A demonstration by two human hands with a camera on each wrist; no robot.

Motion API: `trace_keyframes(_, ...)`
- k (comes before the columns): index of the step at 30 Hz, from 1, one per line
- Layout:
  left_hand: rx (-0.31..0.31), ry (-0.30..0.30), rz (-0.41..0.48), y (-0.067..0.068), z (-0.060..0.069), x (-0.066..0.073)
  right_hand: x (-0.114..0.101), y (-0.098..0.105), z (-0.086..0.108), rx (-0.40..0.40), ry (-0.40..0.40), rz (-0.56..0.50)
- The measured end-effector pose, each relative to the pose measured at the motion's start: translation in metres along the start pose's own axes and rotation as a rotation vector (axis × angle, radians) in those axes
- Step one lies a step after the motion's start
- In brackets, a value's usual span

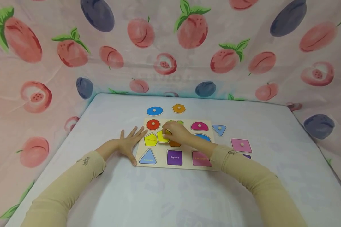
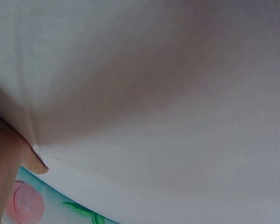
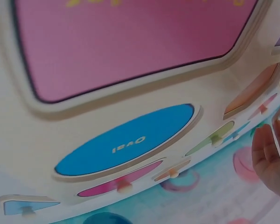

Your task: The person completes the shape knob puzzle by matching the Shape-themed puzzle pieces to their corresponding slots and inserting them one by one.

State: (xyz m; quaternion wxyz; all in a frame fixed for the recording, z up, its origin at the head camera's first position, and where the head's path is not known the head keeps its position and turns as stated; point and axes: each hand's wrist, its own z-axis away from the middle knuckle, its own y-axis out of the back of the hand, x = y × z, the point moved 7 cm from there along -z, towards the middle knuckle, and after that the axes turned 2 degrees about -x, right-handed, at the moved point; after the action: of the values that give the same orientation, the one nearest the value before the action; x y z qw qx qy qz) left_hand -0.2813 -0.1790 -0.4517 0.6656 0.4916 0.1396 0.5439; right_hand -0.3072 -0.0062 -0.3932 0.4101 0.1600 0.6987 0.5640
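In the head view, the right hand (image 1: 178, 132) pinches the knob of a yellow pentagon piece (image 1: 161, 136), held over the wooden board (image 1: 159, 153) just right of the yellow pentagon recess (image 1: 151, 140). Fingers spread, the left hand (image 1: 128, 145) rests at the board's left edge. The left wrist view catches part of the left hand (image 2: 18, 154) against the white cloth. At the right side of the right wrist view is part of the right hand (image 3: 272, 156); the pentagon piece is mostly out of that frame.
Red circle (image 1: 153, 124) and magenta semicircle (image 1: 199, 126) pieces sit in the board. Around it lie a blue oval (image 1: 154, 111), an orange hexagon (image 1: 179, 108), a blue triangle (image 1: 219, 130), a pink rectangle (image 1: 241, 145) and a purple piece (image 1: 247, 156) partly under the right sleeve.
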Motion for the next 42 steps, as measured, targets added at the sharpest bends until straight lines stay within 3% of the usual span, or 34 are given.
trace_keyframes(23,0.002,-0.015,-0.004,0.003,0.001,0.001,-0.029,-0.027,-0.030,-0.095,0.022,-0.008)
trace_keyframes(42,-0.009,-0.023,0.003,0.001,0.002,0.003,-0.031,-0.036,-0.040,-0.118,0.001,0.039)
